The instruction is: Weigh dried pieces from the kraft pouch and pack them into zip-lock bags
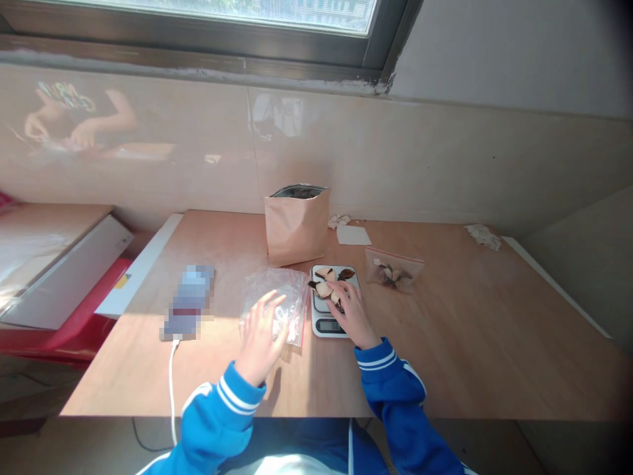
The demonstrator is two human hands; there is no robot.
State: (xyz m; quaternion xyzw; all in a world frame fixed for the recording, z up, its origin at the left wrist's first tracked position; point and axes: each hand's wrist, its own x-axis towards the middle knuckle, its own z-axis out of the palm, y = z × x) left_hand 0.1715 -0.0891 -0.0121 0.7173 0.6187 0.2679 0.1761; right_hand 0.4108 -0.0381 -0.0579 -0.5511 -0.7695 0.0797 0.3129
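A small white digital scale (321, 326) stands on the table with pale and dark-brown dried pieces (324, 289) on its plate; they look like dried mushroom slices. The fingers of my right hand (352, 315) curl over these slices from the right, thumb and fingertips against them. Part of the scale's display is covered by that hand. Clear zip bags (297, 297) lie in a flat stack to the left of the scale. Over the stack's near left part is my left hand (262, 333), fingers apart, holding nothing. Whether it touches the bags I cannot tell.
An open brown paper pouch (297, 227) stands upright behind the bags. Right of the scale lies a zip bag (394, 270) with similar pieces inside. A blurred phone (189, 303) with a white cable (171, 389) lies at left. Crumpled tissue (483, 236) and a white paper (353, 235) lie farther back.
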